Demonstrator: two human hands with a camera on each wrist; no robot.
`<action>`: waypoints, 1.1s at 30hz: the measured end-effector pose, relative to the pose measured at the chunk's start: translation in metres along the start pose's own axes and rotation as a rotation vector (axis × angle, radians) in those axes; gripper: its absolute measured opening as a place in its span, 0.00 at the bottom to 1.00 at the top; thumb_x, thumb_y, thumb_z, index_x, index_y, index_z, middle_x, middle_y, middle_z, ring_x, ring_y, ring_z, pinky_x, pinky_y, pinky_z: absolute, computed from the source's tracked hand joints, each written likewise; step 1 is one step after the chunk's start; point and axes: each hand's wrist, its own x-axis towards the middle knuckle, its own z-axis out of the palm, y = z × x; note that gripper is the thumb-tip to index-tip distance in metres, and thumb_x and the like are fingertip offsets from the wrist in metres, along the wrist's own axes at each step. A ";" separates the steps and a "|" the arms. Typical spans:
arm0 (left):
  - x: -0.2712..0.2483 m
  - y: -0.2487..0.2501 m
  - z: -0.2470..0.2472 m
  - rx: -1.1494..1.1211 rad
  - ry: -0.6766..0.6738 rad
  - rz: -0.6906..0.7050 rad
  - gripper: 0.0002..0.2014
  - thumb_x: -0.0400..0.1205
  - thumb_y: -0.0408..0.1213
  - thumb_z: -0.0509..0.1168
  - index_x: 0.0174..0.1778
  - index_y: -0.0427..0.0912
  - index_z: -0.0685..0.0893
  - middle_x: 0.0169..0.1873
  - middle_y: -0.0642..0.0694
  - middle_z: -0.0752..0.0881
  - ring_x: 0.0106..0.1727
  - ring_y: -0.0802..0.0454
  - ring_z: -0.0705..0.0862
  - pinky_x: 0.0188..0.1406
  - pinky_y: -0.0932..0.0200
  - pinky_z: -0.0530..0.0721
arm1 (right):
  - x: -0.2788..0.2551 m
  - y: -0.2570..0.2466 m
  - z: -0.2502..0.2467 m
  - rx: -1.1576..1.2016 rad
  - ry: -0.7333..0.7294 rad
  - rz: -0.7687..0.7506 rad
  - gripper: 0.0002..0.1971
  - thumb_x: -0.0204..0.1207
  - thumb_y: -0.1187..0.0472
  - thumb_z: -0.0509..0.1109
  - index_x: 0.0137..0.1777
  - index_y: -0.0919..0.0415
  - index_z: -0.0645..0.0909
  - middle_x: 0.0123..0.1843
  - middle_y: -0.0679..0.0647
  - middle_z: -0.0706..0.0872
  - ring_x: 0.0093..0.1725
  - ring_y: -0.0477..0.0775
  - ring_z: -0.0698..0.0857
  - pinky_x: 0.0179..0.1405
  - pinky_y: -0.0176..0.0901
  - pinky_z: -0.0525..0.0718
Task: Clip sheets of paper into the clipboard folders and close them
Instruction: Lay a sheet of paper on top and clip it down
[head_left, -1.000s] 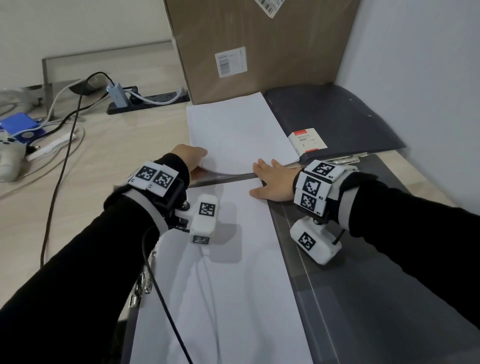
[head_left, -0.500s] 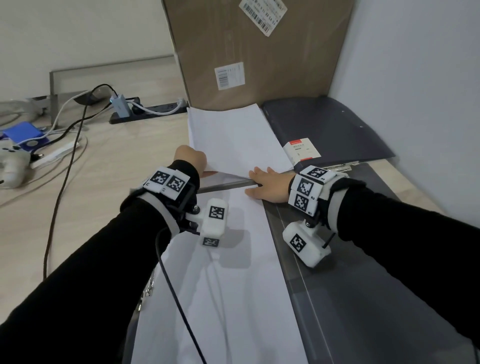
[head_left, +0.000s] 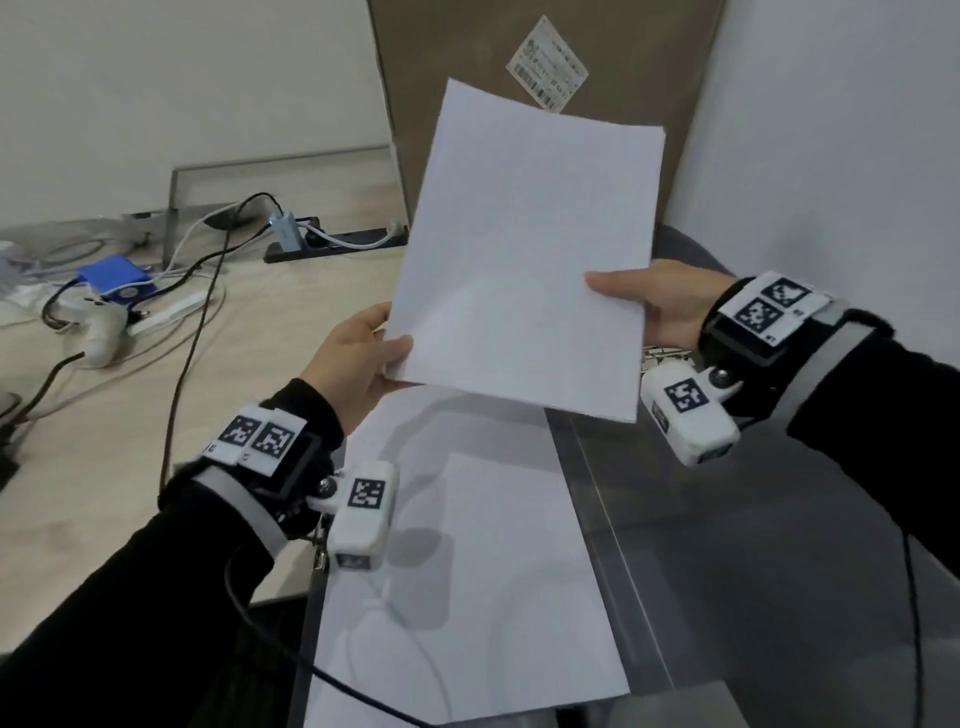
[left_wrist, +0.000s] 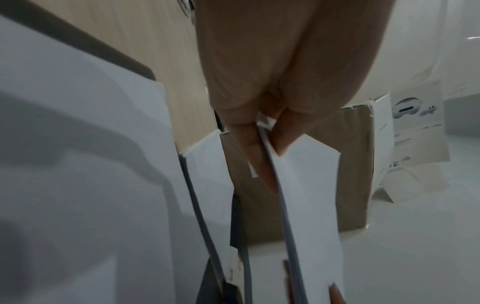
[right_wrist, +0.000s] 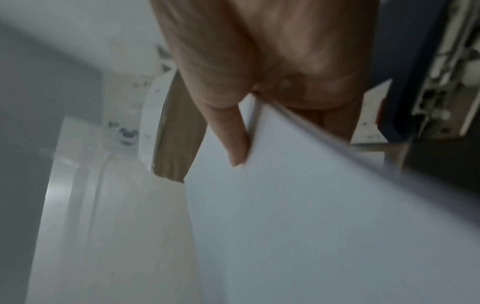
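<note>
- Head view: both hands hold a stack of white paper in the air above the desk, tilted with its far edge up in front of a cardboard box.
- Left hand pinches the stack's lower left corner, thumb on top, fingers beneath.
- Right hand pinches the stack's right edge, thumb on the top face.
- Under the stack lies an open grey clipboard folder; a white sheet lies flat on its left half.
- Desk to the left: black power strip, cables, a blue object and a white controller.
- Left wrist view: left hand nips the paper stack edge-on between thumb and fingers. The cardboard box sits behind. The flat sheet fills the left of the frame, blurred.
- Right wrist view: right hand grasps the paper stack, thumb pressed on its upper face, remaining fingers under it and mostly hidden. A dark folder with a metal clip mechanism shows at the right edge. Frame blurred.
</note>
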 end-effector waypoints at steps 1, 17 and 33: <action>-0.007 0.000 0.000 0.012 -0.044 -0.021 0.18 0.82 0.20 0.55 0.62 0.43 0.77 0.50 0.41 0.86 0.45 0.47 0.86 0.39 0.56 0.90 | -0.005 0.000 0.002 0.072 -0.005 -0.015 0.15 0.82 0.65 0.62 0.68 0.63 0.77 0.53 0.55 0.90 0.42 0.49 0.93 0.41 0.46 0.91; -0.034 0.006 0.007 0.007 0.001 0.046 0.16 0.78 0.32 0.68 0.62 0.36 0.84 0.54 0.42 0.90 0.51 0.49 0.90 0.49 0.58 0.87 | -0.056 0.042 0.068 0.165 -0.022 -0.188 0.21 0.71 0.70 0.71 0.66 0.66 0.79 0.63 0.62 0.86 0.54 0.57 0.88 0.57 0.48 0.86; -0.046 0.005 0.027 -0.001 0.170 0.062 0.13 0.72 0.30 0.74 0.53 0.36 0.87 0.50 0.38 0.90 0.48 0.42 0.89 0.50 0.52 0.88 | -0.075 0.044 0.064 0.151 0.161 -0.226 0.11 0.79 0.69 0.66 0.60 0.68 0.80 0.52 0.58 0.87 0.48 0.56 0.87 0.52 0.45 0.87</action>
